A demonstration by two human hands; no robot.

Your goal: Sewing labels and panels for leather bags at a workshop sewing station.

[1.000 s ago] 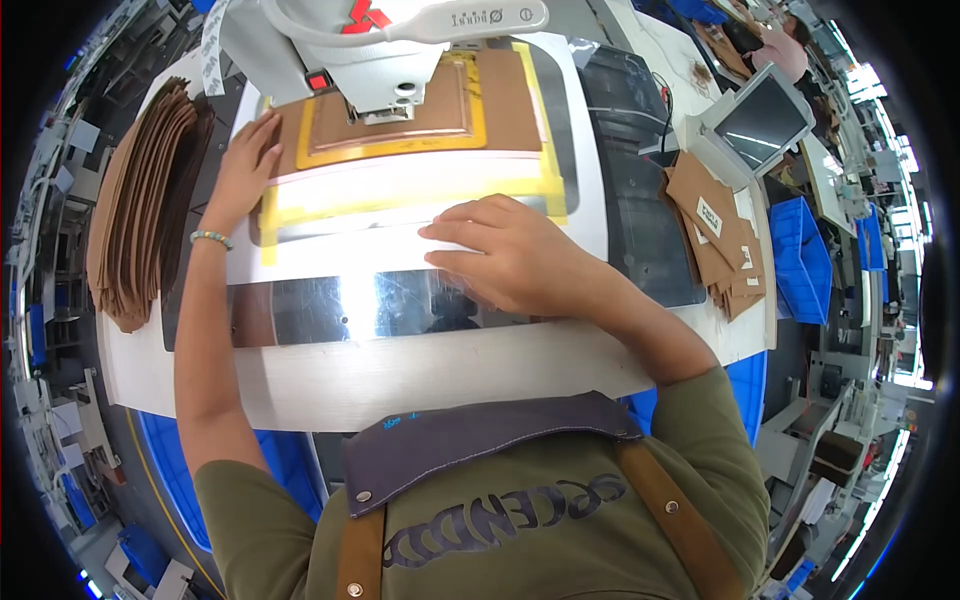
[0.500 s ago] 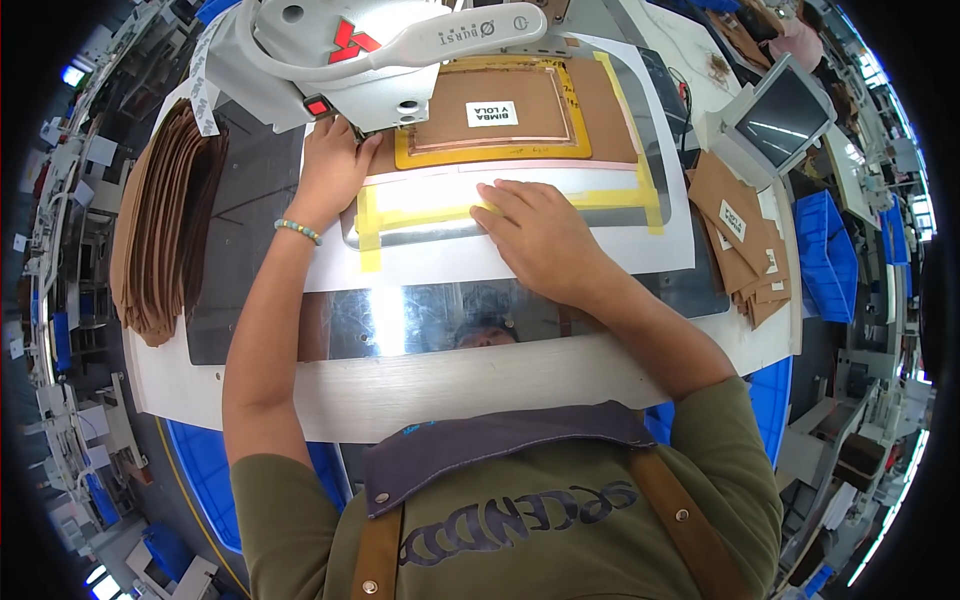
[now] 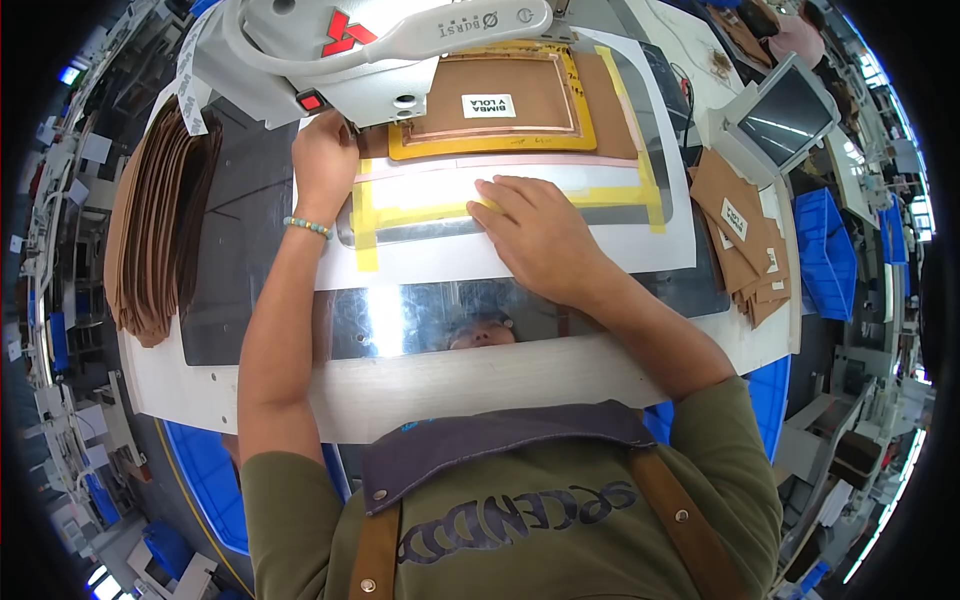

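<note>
My right hand (image 3: 545, 235) lies with its fingers stretched over the yellow-taped lower edge of a clear plastic sewing template (image 3: 610, 213). My left hand (image 3: 325, 165), with a beaded bracelet at the wrist, reaches to the template's left side, just below the white sewing machine head (image 3: 330, 60). Its fingertips are bent away and hidden there, so what they touch does not show. A yellow frame (image 3: 490, 150) sits on a brown panel (image 3: 612, 120), around a brown piece with a white label (image 3: 487, 106). White paper (image 3: 450, 262) shows under the template.
A row of brown pieces (image 3: 150, 220) stands at the left. Labelled brown pieces (image 3: 745, 235) are piled at the right, below a small screen (image 3: 783, 115). Blue bins (image 3: 825, 255) sit beside and under the table. A person (image 3: 797, 40) is at the far right.
My left hand has turned and its fingers have gone out of sight by the machine head. The frame and template have shifted very slightly. My right hand stays almost in place.
</note>
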